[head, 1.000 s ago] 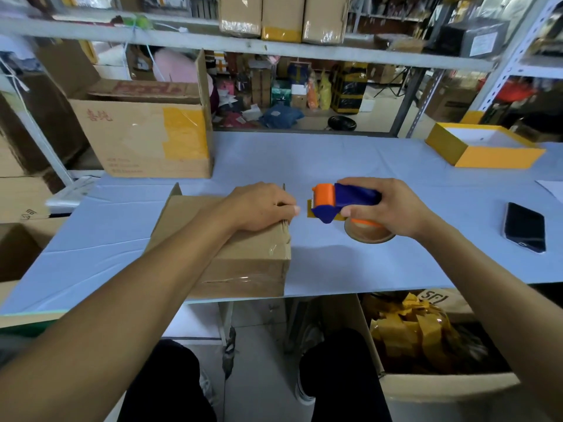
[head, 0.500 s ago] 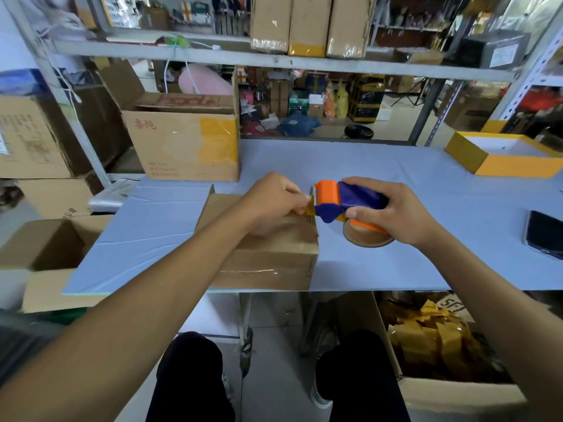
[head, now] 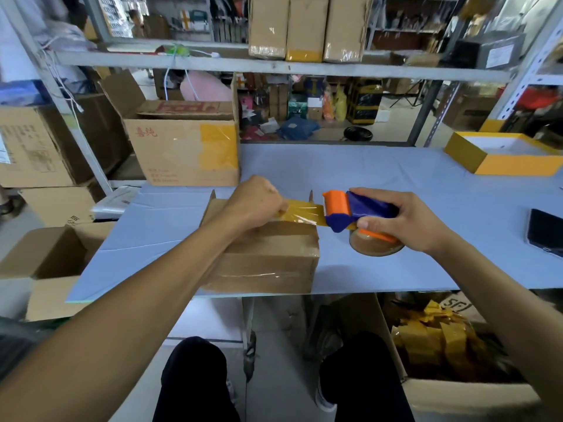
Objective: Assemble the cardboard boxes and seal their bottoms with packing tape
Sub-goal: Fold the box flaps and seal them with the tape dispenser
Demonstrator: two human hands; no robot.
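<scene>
Two red characters on big box (head: 182,153); left hand (head: 259,199) pinching tape (head: 301,210).

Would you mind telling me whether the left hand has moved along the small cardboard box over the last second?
Yes. The left hand has drawn leftward from the small cardboard box's right edge, pulling yellow tape.

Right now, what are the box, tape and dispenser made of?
Box: brown corrugated cardboard, matte, with glossy clear tape bands. Tape: thin translucent yellowish plastic film, shiny and wrinkled. Dispenser: likely moulded plastic, smooth orange and blue.
</scene>
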